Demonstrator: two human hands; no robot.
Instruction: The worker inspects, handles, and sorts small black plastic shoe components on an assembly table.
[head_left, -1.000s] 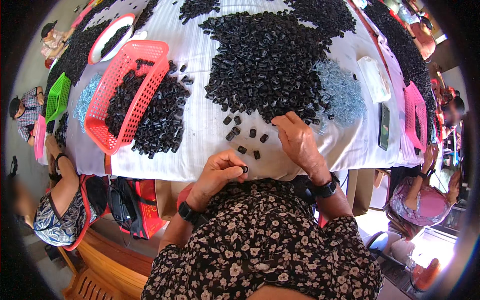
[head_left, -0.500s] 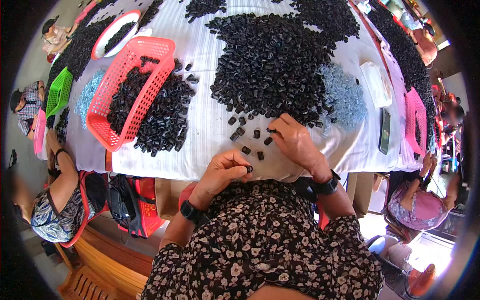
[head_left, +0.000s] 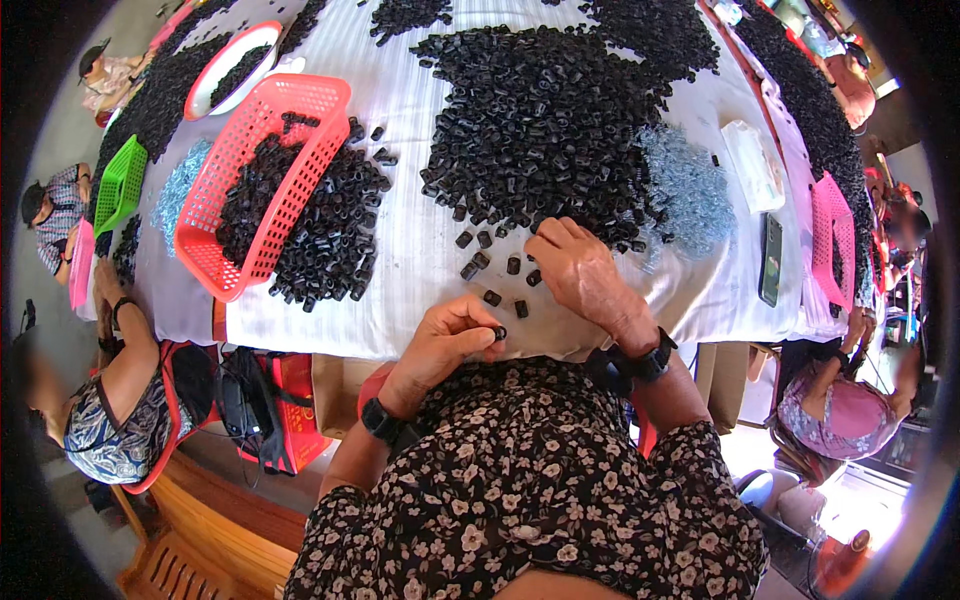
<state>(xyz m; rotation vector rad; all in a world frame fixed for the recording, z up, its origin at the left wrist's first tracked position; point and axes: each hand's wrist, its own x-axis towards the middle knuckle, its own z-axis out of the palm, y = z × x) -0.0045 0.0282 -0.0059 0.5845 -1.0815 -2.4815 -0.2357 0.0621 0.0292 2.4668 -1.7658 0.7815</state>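
Note:
My left hand (head_left: 446, 340) is closed near the front edge of the table, thumb and forefinger pinching a small black cylindrical piece (head_left: 500, 333). To its right and farther forward, my right hand (head_left: 583, 270) reaches to the near edge of a large heap of similar black pieces (head_left: 530, 130). Its fingers are drawn together and bent down; what they hold, if anything, is hidden. Several loose black pieces (head_left: 513, 265) lie on the white cloth (head_left: 420, 270) between the hands and the heap. Bluish clear small parts (head_left: 690, 185) are heaped against its right side.
A pink basket (head_left: 232, 287) at left leans over another heap of black pieces (head_left: 325, 250). Behind it is a red-rimmed white basin (head_left: 190, 100). A phone (head_left: 770, 260) and a white packet (head_left: 752, 165) lie at right. Other people sit along both sides.
My right hand has shifted slightly forward and left, its fingertips now at the heap's near edge; the dark piece seen at them before is no longer visible. My left hand has barely moved.

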